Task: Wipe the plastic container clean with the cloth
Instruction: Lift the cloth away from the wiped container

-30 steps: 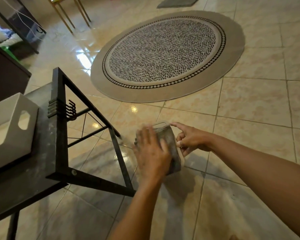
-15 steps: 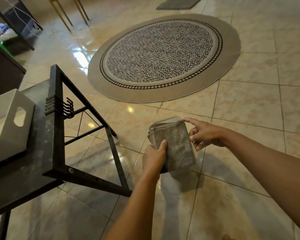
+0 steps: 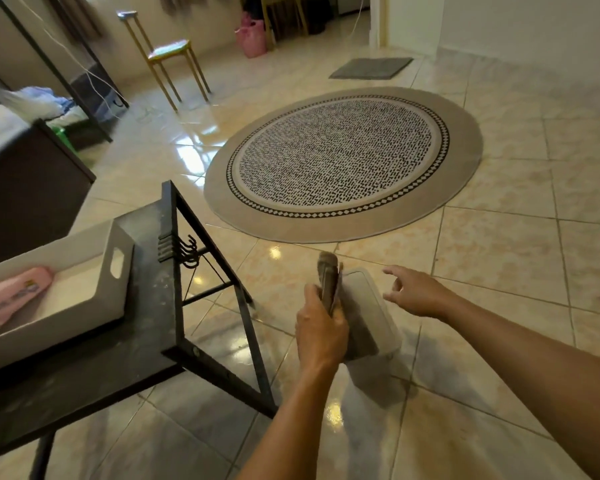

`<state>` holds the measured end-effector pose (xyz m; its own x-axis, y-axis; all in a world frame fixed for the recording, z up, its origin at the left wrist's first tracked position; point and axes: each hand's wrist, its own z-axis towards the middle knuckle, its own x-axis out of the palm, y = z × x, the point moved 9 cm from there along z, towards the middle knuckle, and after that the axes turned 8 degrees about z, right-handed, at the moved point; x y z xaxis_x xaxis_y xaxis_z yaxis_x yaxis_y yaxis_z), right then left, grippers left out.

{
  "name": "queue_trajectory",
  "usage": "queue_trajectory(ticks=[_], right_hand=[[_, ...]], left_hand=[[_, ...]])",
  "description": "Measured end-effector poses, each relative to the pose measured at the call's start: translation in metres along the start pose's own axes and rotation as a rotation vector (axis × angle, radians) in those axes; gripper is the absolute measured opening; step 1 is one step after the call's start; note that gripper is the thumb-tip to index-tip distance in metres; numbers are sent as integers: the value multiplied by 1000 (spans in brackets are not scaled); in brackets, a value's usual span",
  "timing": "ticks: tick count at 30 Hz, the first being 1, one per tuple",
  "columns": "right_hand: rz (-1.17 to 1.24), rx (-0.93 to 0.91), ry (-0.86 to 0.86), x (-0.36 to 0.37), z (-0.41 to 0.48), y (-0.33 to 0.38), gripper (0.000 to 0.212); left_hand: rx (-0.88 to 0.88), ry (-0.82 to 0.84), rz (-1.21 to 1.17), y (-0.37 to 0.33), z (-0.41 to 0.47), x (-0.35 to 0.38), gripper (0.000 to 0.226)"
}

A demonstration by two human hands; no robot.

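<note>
My left hand (image 3: 321, 329) is shut around a folded grey-brown cloth (image 3: 328, 276), which stands edge-on above my fist. Against the cloth's right side is the translucent grey plastic container (image 3: 369, 311), rectangular with rounded corners. It is tilted in the air over the floor and seems pinched in the same grip. Its broad face is turned towards me. My right hand (image 3: 414, 294) hovers just right of the container with fingers spread, touching nothing.
A black metal-framed table (image 3: 146, 344) stands at my left. On it is a white tray (image 3: 84, 306) holding a pink item (image 3: 13, 294). A round patterned rug (image 3: 343, 164) lies ahead on the tiled floor. A wooden chair (image 3: 170, 60) and a dark cabinet (image 3: 25, 192) are further left.
The cloth lay flat over the container with my right fingers at its edge. Now it is turned edge-on, the container's face is bare and my right hand has come away.
</note>
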<state>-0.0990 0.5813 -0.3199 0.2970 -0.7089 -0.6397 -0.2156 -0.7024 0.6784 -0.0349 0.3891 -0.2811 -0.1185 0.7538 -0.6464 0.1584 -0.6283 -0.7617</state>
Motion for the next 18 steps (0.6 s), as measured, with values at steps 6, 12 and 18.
queue_trajectory(ticks=[6,12,18], right_hand=[[725,-153,222,-20,-58,128,65],[952,-539,382,-36,-134,283,76],[466,-695,263,4,-166,397,22]], left_hand=[[126,-10,-301,-86,-15,-104,11],[141,-186,-411,-103,-36,-248,15],[-1,-296,-313,-52,-54,-377,13]])
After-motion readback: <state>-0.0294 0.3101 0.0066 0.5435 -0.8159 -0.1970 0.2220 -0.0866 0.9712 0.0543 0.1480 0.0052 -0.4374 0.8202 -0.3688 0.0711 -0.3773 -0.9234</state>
